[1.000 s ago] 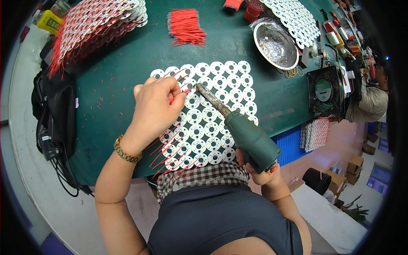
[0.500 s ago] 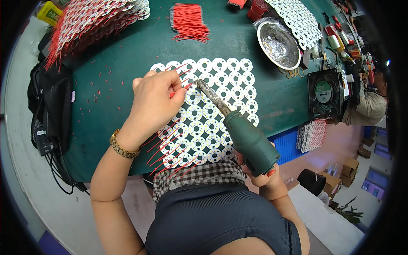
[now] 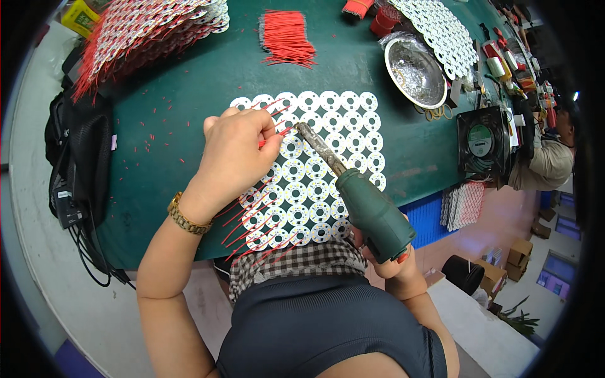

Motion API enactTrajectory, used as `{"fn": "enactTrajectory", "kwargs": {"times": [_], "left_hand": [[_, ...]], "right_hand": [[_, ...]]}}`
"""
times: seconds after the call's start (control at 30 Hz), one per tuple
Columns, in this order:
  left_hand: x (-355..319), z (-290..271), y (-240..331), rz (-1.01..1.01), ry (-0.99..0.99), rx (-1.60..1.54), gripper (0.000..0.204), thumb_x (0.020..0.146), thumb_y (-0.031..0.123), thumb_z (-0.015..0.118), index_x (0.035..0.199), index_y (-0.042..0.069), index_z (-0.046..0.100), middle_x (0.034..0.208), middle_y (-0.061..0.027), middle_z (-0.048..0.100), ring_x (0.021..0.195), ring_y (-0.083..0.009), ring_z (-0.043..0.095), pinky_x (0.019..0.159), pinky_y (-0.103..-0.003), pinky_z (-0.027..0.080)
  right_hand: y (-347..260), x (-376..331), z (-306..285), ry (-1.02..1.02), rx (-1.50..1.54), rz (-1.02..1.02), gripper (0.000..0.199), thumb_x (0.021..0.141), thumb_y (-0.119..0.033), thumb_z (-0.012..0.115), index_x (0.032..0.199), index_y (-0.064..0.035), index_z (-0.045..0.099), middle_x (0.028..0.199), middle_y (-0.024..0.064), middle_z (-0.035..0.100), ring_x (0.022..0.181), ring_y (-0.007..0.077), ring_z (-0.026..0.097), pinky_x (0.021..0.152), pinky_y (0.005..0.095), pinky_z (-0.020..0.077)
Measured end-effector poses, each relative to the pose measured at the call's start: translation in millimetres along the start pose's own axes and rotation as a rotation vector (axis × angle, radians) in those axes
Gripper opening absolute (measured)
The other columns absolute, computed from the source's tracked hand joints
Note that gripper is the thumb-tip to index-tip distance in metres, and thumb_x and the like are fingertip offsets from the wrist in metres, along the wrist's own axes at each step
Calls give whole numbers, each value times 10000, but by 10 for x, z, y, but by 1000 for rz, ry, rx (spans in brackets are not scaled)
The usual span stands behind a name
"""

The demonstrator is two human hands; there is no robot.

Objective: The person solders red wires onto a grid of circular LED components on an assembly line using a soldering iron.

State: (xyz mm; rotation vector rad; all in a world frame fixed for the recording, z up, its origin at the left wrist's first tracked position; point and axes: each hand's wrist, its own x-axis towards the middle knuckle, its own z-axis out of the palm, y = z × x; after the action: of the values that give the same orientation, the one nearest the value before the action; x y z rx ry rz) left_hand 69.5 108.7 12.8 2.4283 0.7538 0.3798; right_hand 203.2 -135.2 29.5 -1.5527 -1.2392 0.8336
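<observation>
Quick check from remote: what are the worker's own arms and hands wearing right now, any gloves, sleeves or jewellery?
No gloves: both hands are bare. The left hand has a gold-coloured link watch or bracelet on its wrist, and that forearm is bare with no sleeve in view. The right hand shows red-painted nails; no sleeve or band is visible there, though much of it is hidden.

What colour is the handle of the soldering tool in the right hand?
Dark green, seen in the head view: the soldering tool's handle sits in the right hand.

Change since earlier: your left hand [image 3: 236, 151] sits slightly further up the sheet of white discs [image 3: 315, 170]; your soldering iron [image 3: 353, 189] tip follows it.
</observation>
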Motion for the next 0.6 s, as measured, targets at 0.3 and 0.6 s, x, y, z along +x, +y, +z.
{"fn": "enactTrajectory", "kwargs": {"times": [0.3, 0.6], "left_hand": [[-6, 1, -7, 14, -9, 28, 174, 789, 154, 675, 682, 88, 554, 617, -1, 484, 688, -187, 488, 731, -356, 318], [-20, 10, -31, 55, 6, 48, 154, 791, 149, 673, 709, 78, 562, 644, -16, 522, 707, -199, 503, 743, -366, 329]], "right_hand": [[21, 2, 26, 23, 33, 23, 409, 601, -107, 711, 985, 18, 652, 913, 145, 633, 692, 276, 629, 623, 300, 500], [-103, -211, 212, 395, 446, 375, 1006, 545, -805, 712, 1172, -49, 495, 684, 26, 525, 588, 116, 533, 479, 221, 357]]}}
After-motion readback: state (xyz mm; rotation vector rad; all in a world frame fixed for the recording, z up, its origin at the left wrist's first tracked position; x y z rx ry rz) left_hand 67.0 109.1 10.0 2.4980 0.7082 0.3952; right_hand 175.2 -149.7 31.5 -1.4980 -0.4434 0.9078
